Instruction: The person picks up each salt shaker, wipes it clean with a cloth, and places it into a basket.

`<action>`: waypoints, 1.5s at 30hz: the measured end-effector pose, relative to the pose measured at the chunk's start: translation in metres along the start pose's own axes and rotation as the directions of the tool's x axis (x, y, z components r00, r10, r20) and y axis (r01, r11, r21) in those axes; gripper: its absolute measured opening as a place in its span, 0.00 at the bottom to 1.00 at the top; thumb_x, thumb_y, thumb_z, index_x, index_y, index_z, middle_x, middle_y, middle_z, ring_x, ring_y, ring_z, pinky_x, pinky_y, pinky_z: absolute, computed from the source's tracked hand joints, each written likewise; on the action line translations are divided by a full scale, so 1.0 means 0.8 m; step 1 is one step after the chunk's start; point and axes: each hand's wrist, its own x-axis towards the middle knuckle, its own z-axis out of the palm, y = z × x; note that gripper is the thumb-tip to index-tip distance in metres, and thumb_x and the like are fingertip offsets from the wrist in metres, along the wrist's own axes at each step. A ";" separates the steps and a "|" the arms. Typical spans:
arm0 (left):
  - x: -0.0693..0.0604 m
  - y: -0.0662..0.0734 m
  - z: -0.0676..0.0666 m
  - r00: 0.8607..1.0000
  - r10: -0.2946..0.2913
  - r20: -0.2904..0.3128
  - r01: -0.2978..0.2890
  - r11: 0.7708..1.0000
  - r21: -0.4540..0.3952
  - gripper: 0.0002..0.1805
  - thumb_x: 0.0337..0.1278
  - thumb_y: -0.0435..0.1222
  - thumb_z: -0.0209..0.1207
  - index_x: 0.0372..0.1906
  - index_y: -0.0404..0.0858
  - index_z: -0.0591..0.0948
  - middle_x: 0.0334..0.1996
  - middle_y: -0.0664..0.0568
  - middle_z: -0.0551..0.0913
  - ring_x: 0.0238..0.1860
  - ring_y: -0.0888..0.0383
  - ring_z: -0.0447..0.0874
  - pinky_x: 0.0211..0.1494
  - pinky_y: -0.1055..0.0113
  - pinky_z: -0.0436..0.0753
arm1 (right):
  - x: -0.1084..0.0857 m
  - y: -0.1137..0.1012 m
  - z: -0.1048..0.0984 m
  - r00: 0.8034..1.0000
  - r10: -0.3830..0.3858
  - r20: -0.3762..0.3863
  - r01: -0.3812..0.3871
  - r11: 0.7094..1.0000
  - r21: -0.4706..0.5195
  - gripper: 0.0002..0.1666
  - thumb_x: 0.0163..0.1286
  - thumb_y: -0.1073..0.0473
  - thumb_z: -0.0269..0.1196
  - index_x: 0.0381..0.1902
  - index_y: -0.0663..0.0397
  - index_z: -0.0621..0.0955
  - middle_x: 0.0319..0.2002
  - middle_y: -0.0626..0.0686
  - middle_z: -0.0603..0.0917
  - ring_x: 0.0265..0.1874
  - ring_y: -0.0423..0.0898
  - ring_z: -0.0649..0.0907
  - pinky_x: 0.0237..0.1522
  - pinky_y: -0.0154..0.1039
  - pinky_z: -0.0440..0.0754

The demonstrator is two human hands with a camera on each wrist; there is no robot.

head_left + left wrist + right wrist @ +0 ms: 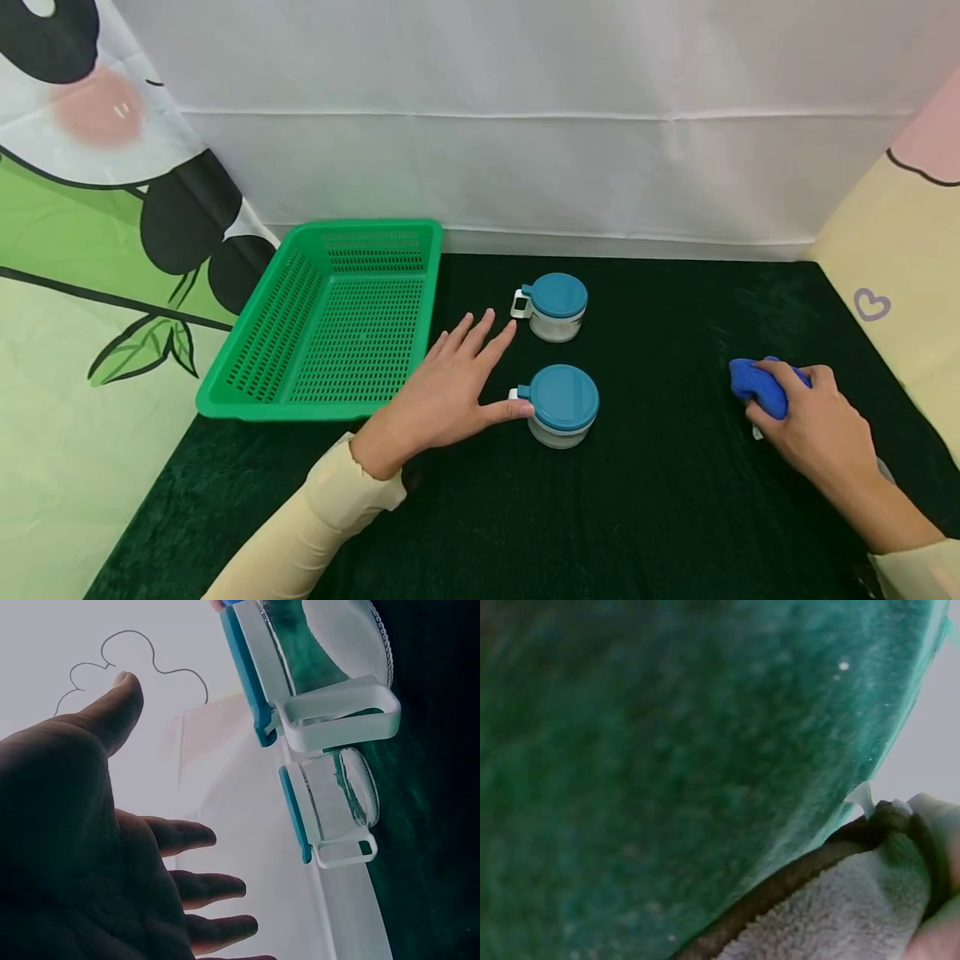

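Observation:
Two clear jars with blue lids and white side handles stand upright, a near jar and a far jar. My left hand is spread to their left with straight fingers. Its thumb overlaps the near jar's handle side in the head view; the left wrist view shows the palm apart from the near jar and far jar. Over at the right, my right hand grips a bunched blue cloth low at the table. The right wrist view shows fuzzy cloth close up; most fingers are hidden there.
A green perforated basket lies left of the jars, partly behind my left hand. Dark green fabric covers the table. A white curtain stands along the back, with printed panels at both sides.

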 end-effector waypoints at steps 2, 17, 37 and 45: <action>-0.001 0.000 0.002 1.000 0.004 -0.004 -0.004 1.000 -0.016 0.55 0.62 0.72 0.54 0.84 0.52 0.49 0.84 0.46 0.42 0.82 0.40 0.39 0.79 0.37 0.47 | 0.000 -0.003 -0.002 1.000 -0.015 -0.017 0.015 1.000 0.012 0.38 0.70 0.48 0.68 0.74 0.48 0.68 0.57 0.80 0.63 0.35 0.76 0.76 0.21 0.61 0.78; -0.003 -0.009 0.037 0.997 0.006 0.072 0.007 0.984 -0.177 0.52 0.63 0.67 0.60 0.84 0.51 0.52 0.82 0.49 0.52 0.80 0.46 0.51 0.79 0.45 0.59 | 0.004 -0.050 -0.031 0.989 -0.094 -0.112 0.105 0.989 0.101 0.36 0.70 0.50 0.68 0.73 0.45 0.71 0.59 0.74 0.65 0.39 0.74 0.76 0.28 0.69 0.80; 0.020 -0.035 0.086 0.999 0.037 0.025 -0.015 0.803 -0.596 0.09 0.70 0.44 0.64 0.50 0.50 0.85 0.43 0.65 0.86 0.45 0.69 0.84 0.51 0.66 0.84 | 0.005 -0.099 -0.039 0.974 -0.180 -0.136 0.201 0.967 0.155 0.35 0.69 0.52 0.70 0.72 0.43 0.73 0.60 0.71 0.67 0.42 0.72 0.76 0.32 0.70 0.81; 0.021 -0.031 0.089 0.999 0.006 -0.052 -0.041 0.712 -0.701 0.05 0.69 0.36 0.64 0.45 0.47 0.82 0.42 0.62 0.87 0.43 0.63 0.87 0.46 0.66 0.87 | 0.008 -0.111 -0.044 0.966 -0.198 -0.169 0.230 0.952 0.200 0.36 0.69 0.53 0.71 0.73 0.42 0.73 0.60 0.70 0.68 0.46 0.72 0.75 0.35 0.72 0.79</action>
